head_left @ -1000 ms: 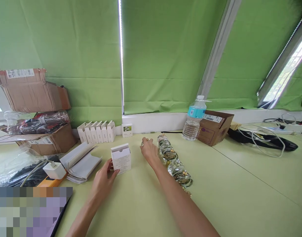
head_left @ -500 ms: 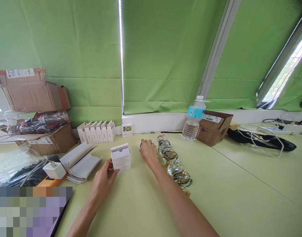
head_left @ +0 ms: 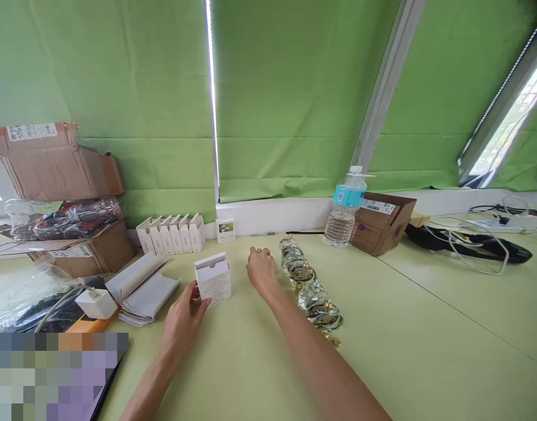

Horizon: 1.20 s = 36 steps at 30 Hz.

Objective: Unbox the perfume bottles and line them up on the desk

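My left hand (head_left: 187,313) grips the lower left side of a small white box (head_left: 213,280), which stands upright on the table with printing on its front. Its top flap is raised. To the right of the box, my right hand (head_left: 262,268) is closed, knuckles up, low over the table; whatever its fingers hold is hidden, though a gold bit shows at the knuckles. Beside that hand runs a row of shiny, round silver-and-gold pieces (head_left: 302,273), overlapping one another. Several similar white boxes (head_left: 176,235) stand in a line at the back left.
A single white box with a picture (head_left: 225,230) stands against the wall. Flat white cardboard pieces (head_left: 150,295) lie at left, near a white charger (head_left: 96,304) and stacked brown cartons (head_left: 58,164). A water bottle (head_left: 344,213) and an open carton (head_left: 380,225) stand back right.
The view has shifted slightly. Both hands stay nearly in place, the left on the white box and the right closed by the row of shiny pieces.
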Each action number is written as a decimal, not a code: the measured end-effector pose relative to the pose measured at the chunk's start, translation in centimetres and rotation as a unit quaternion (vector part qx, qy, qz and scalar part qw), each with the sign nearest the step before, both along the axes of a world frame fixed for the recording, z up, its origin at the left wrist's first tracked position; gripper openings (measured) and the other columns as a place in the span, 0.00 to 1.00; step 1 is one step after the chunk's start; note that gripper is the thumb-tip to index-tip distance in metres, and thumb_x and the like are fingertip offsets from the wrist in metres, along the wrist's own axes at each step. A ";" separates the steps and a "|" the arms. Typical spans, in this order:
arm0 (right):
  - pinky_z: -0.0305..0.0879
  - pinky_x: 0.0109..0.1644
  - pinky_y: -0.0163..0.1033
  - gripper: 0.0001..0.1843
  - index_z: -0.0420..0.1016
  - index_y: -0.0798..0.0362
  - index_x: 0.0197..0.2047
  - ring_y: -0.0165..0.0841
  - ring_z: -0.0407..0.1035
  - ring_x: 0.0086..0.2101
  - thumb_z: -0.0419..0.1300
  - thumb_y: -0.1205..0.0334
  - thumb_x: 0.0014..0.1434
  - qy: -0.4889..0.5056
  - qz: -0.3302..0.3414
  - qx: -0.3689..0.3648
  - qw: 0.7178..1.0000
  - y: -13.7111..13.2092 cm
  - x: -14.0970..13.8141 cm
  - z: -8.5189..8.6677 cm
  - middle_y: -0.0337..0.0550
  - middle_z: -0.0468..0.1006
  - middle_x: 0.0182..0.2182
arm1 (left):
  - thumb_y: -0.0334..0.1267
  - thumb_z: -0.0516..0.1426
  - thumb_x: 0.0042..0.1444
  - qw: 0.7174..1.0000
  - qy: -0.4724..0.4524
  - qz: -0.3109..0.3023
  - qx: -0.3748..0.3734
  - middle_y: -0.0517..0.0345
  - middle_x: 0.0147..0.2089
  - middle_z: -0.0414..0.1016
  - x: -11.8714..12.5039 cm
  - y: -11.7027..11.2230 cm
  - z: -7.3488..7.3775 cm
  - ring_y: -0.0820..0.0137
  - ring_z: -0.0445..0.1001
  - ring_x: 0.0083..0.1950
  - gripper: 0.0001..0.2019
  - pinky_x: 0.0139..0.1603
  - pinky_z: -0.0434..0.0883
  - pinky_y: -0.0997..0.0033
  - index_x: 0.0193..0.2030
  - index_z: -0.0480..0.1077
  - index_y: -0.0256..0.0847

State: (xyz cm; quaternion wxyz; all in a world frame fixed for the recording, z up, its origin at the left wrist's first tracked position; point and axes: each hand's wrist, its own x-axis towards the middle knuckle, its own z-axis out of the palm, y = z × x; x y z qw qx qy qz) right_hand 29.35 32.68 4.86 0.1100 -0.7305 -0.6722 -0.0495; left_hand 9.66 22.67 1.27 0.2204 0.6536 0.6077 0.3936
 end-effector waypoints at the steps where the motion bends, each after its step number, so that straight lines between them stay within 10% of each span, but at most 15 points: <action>1: 0.63 0.43 0.42 0.18 0.66 0.58 0.55 0.45 0.71 0.43 0.55 0.67 0.61 0.000 -0.006 0.005 1.000 0.0 0.0 0.0 0.68 0.68 0.49 | 0.48 0.54 0.57 1.000 -0.001 0.004 0.001 0.52 0.52 0.75 0.0 0.1 -0.1 0.61 0.76 0.49 0.19 0.47 0.72 0.61 0.54 0.62 0.47; 17: 0.61 0.36 0.37 0.16 0.71 0.53 0.46 0.40 0.72 0.39 0.59 0.62 0.53 0.041 0.045 0.043 0.997 -2.0 0.2 5.7 0.53 0.75 0.41 | 0.51 0.54 0.56 0.989 0.037 0.096 0.105 0.47 0.61 0.66 0.3 0.7 -0.7 0.57 0.71 0.54 0.35 0.51 0.69 0.55 0.66 0.46 0.45; 21: 0.59 0.34 0.36 0.15 0.73 0.51 0.41 0.40 0.72 0.38 0.61 0.57 0.48 0.049 0.073 0.029 0.996 -3.9 0.3 8.3 0.47 0.78 0.36 | 0.52 0.56 0.54 0.963 0.062 0.156 0.210 0.49 0.52 0.69 0.9 -0.8 0.8 0.60 0.70 0.47 0.27 0.48 0.68 0.58 0.57 0.58 0.43; 30: 0.59 0.28 0.35 0.14 0.75 0.51 0.35 0.38 0.73 0.32 0.62 0.56 0.44 0.079 0.215 -0.079 0.970 -10.3 -2.9 11.6 0.45 0.80 0.32 | 0.48 0.60 0.52 0.983 -0.158 -0.095 0.017 0.61 0.32 0.72 4.6 -2.7 2.0 0.70 0.71 0.31 0.19 0.32 0.70 0.70 0.47 0.62 0.43; 36: 0.63 0.30 0.36 0.15 0.76 0.53 0.39 0.39 0.74 0.33 0.62 0.60 0.46 0.031 0.277 -0.142 0.950 -11.5 -5.1 10.7 0.46 0.80 0.31 | 0.42 0.60 0.50 0.950 -0.298 -0.092 -0.016 0.63 0.27 0.73 3.9 -2.0 1.4 0.71 0.72 0.28 0.14 0.30 0.71 0.71 0.41 0.67 0.39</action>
